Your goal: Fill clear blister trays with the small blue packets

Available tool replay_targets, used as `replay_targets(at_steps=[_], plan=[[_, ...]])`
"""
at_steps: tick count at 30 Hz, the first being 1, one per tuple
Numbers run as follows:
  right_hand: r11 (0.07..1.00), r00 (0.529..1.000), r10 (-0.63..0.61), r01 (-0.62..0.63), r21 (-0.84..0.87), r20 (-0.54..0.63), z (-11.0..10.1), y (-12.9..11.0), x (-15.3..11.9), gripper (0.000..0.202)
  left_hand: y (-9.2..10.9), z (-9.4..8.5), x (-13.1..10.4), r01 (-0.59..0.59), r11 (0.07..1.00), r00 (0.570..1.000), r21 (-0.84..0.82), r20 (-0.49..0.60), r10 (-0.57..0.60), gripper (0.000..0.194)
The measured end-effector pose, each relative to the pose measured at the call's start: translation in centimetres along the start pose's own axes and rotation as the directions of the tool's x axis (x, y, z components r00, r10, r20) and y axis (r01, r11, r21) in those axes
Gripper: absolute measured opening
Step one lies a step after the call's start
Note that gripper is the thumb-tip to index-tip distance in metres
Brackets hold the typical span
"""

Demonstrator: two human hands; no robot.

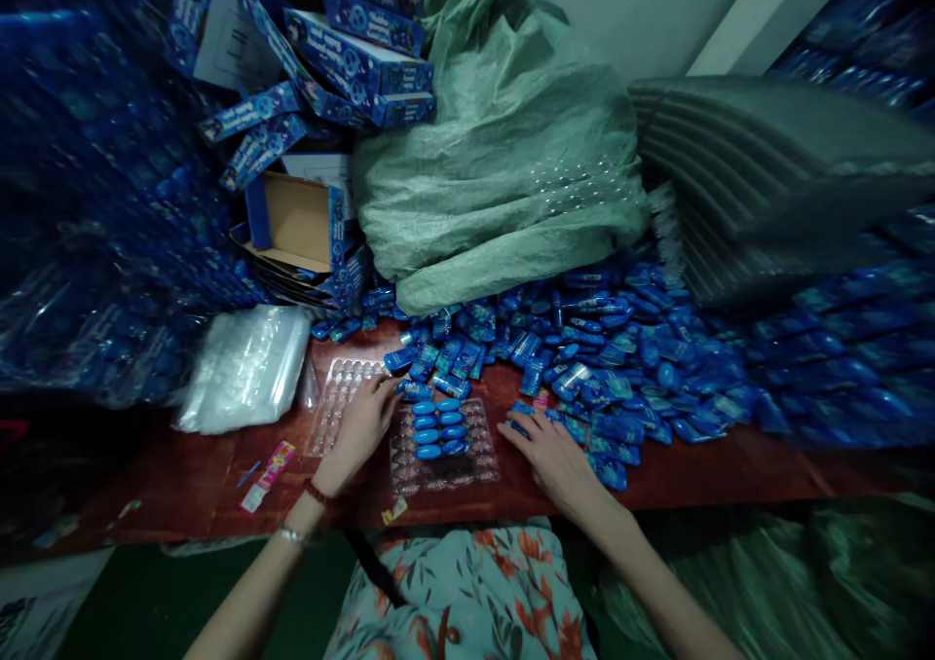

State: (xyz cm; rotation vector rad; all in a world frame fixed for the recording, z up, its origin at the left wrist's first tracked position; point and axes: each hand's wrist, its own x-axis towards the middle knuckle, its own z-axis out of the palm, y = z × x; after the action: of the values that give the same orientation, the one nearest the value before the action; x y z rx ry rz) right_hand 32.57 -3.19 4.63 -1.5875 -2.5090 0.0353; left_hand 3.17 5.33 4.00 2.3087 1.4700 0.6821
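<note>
Eight blue pieces (428, 422) sit in the tray (405, 475) between your hands; many slots (478, 441) look bare. Your left hand (363, 412) is by its far left corner, your right hand (551, 451) at the right pile (620, 348); I can't tell if either holds anything.

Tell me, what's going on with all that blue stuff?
A person's right hand is at the edge of a big pile of blue packets. The left hand is close to more packets beside a clear tray, where blue pieces lie in two columns. Another tray lies to the left.
</note>
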Motion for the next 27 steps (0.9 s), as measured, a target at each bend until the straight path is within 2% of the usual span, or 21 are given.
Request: replay_targets(at_steps=[2, 5, 8, 10, 13, 15, 17, 19, 21, 23, 25, 27], plan=[[0.995, 0.997, -0.042, 0.048, -0.085, 0.07, 0.6, 1.3, 0.3, 0.058, -0.3, -0.1, 2.3, 0.028, 0.988, 0.991, 0.15, 0.126, -0.047, 0.021], [0.989, 0.991, -0.127, 0.13, -0.073, 0.049, 1.3, 2.3, 1.2, 0.051, 0.0, 0.4, 4.2, 0.005, 0.961, 0.973, 0.277, 0.22, -0.069, 0.02], [0.982, 0.981, -0.189, 0.19, -0.011, 0.044, 0.7, 2.8, 2.1, 0.041, 0.2, 0.9, 4.6, -0.025, 0.96, 0.964, 0.28, 0.261, -0.051, 0.021], [0.983, 0.98, -0.18, 0.176, 0.053, 0.079, -0.5, 2.8, 2.2, 0.033, 0.0, 0.7, 4.1, -0.014, 0.974, 0.967, 0.224, 0.252, -0.044, 0.02], [0.959, 0.997, -0.077, 0.067, 0.274, 0.027, -2.2, 2.1, 1.4, 0.025, -0.7, -0.7, 1.8, 0.06, 0.994, 0.989, 0.087, 0.129, -0.071, 0.022], [0.878, 0.999, 0.016, 0.005, 0.478, -0.038, -2.5, 0.7, 0.4, 0.026, -1.1, -2.0, -0.8, 0.104, 0.994, 0.993, 0.018, 0.045, -0.105, 0.026], [0.775, 0.998, 0.052, -0.016, 0.632, -0.039, -2.0, -1.1, -0.6, 0.028, -1.0, -3.3, -3.9, 0.138, 0.99, 0.99, -0.032, 0.006, -0.138, 0.026], [0.714, 0.999, 0.035, -0.005, 0.7, -0.028, -0.7, -3.0, -1.1, 0.029, -0.2, -4.1, -7.0, 0.188, 0.976, 0.982, -0.109, -0.004, -0.19, 0.025], [0.733, 0.998, 0.009, 0.039, 0.679, -0.067, 0.6, -4.4, -1.3, 0.031, 1.2, -4.1, -9.5, 0.247, 0.951, 0.967, -0.184, -0.017, -0.255, 0.024], [0.797, 0.995, -0.042, 0.091, 0.597, -0.096, 1.6, -5.0, -1.2, 0.033, 3.1, -3.3, -11.1, 0.277, 0.931, 0.955, -0.238, -0.041, -0.294, 0.021], [0.855, 0.991, -0.116, 0.133, 0.501, -0.065, 1.7, -5.1, -0.9, 0.038, 4.8, -1.9, -11.7, 0.251, 0.934, 0.957, -0.254, -0.077, -0.278, 0.016], [0.893, 0.986, -0.168, 0.151, 0.424, 0.004, 1.1, -5.2, -0.6, 0.042, 5.9, -0.4, -11.8, 0.186, 0.955, 0.972, -0.23, -0.101, -0.213, 0.016]])
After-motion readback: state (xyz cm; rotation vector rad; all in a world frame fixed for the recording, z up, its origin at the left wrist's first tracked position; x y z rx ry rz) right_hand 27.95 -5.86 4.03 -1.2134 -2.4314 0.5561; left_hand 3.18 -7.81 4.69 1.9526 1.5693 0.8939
